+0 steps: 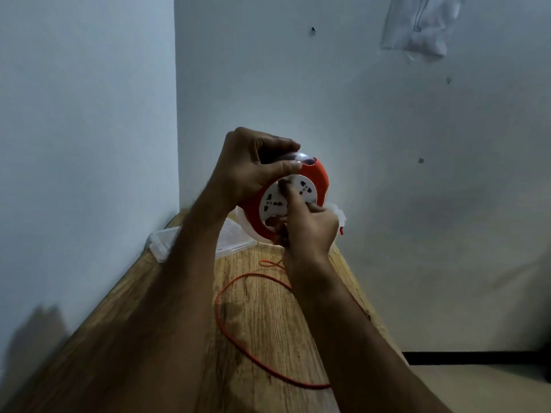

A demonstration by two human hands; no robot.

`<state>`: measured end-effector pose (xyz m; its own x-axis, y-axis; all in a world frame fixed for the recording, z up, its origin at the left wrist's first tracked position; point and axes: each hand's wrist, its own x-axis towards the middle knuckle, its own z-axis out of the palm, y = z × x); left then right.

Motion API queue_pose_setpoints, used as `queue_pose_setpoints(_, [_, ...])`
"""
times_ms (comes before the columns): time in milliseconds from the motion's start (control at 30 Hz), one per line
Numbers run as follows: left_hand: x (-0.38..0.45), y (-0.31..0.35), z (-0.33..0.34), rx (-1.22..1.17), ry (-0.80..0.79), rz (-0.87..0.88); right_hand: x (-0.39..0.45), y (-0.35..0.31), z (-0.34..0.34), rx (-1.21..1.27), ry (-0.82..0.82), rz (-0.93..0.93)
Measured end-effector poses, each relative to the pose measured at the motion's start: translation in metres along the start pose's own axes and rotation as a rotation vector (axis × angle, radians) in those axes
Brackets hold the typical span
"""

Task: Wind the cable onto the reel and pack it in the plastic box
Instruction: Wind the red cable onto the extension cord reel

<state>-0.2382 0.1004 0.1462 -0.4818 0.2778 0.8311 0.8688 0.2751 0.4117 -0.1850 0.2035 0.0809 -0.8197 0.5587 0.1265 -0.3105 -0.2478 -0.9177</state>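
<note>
The left hand [253,168] holds the round orange reel [298,201] by its top, raised above the far end of the grainy wooden worktop [262,317]. The right hand [310,231] pinches at its white socket face. Thin orange cable [238,338] loops loosely across the worktop; a clear plastic box [167,242] sits at the far left corner.
</note>
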Motion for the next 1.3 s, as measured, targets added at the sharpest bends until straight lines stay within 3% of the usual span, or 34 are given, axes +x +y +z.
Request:
queue_pose_setpoints(100, [-0.001, -0.003, 0.004, -0.007, -0.025, 0.006, -0.008, -0.014, -0.002, 0.38, -0.045, 0.454])
queue_pose_setpoints(167, [-0.002, -0.004, 0.005, -0.019, -0.029, 0.003, -0.013, -0.023, -0.005, 0.655, -0.107, 0.62])
queue_pose_setpoints(233, [-0.002, -0.003, 0.003, -0.037, -0.013, -0.011, -0.016, -0.031, -0.007, 0.772, -0.15, 0.677])
queue_pose_setpoints(333, [-0.003, -0.005, -0.006, -0.107, 0.053, -0.052, -0.018, -0.039, -0.007, 0.725, -0.224, 0.651])
queue_pose_setpoints(433, [-0.006, -0.009, -0.017, -0.187, 0.146, -0.124, -0.024, -0.047, -0.007, 0.38, -0.237, 0.326])
queue_pose_setpoints(533, [-0.008, -0.013, -0.021, -0.18, 0.139, -0.16, -0.018, -0.056, -0.009, -0.11, -0.282, -0.406])
queue_pose_setpoints(600, [-0.009, -0.013, -0.023, -0.173, 0.128, -0.169, -0.006, -0.059, -0.015, -0.567, -0.316, -0.949])
queue_pose_setpoints(667, [-0.009, -0.013, -0.025, -0.173, 0.128, -0.175, 0.003, -0.06, -0.023, -0.956, -0.38, -1.197])
queue_pose_setpoints(800, [-0.009, -0.011, -0.024, -0.174, 0.132, -0.196, 0.014, -0.057, -0.035, -1.347, -0.59, -1.122])
queue_pose_setpoints(967, [-0.009, -0.013, -0.022, -0.131, 0.124, -0.221, 0.021, -0.046, -0.034, -1.515, -0.619, -1.126])
queue_pose_setpoints(1300, [-0.009, -0.013, -0.024, -0.081, 0.109, -0.224, 0.026, -0.011, -0.03, -1.374, -0.488, -1.257])
